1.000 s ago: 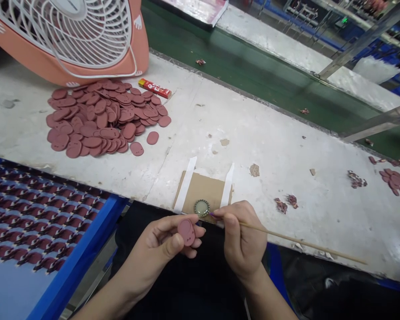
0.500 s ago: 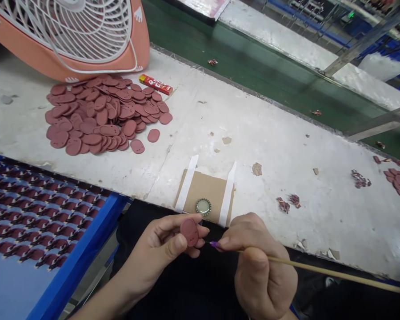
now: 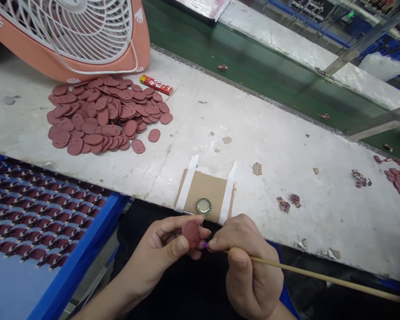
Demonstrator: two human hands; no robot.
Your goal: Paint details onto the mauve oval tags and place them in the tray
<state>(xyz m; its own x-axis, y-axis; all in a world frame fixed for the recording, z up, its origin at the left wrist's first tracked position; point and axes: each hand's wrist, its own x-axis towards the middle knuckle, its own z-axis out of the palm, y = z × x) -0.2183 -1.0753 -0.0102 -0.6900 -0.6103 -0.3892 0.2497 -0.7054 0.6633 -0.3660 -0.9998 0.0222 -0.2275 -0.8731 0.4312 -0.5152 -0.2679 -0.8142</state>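
Between thumb and fingers, my left hand (image 3: 166, 251) grips an oval reddish-brown disc (image 3: 190, 234) with small holes or dots near its lower end. My right hand (image 3: 250, 262) is closed around a thin paintbrush (image 3: 306, 274) with a long wooden handle and a purple part near its tip. The brush tip is at the lower right edge of the disc; whether it touches cannot be made out. Just beyond the hands, a bottle cap (image 3: 204, 206) lies on a piece of cardboard (image 3: 208, 186) held by two white strips.
A heap of similar discs (image 3: 103, 115) lies on the white table (image 3: 213, 115), beside a red lighter (image 3: 156, 84) and an orange fan (image 3: 86, 35). Small figures (image 3: 288, 203) sit at right. A blue tray (image 3: 23, 280) holds rows of parts. Behind runs a green conveyor (image 3: 263, 80).
My right hand has moved left, bringing the brush tip to the disc. My left hand has barely shifted. Small pieces on the green conveyor have moved right.
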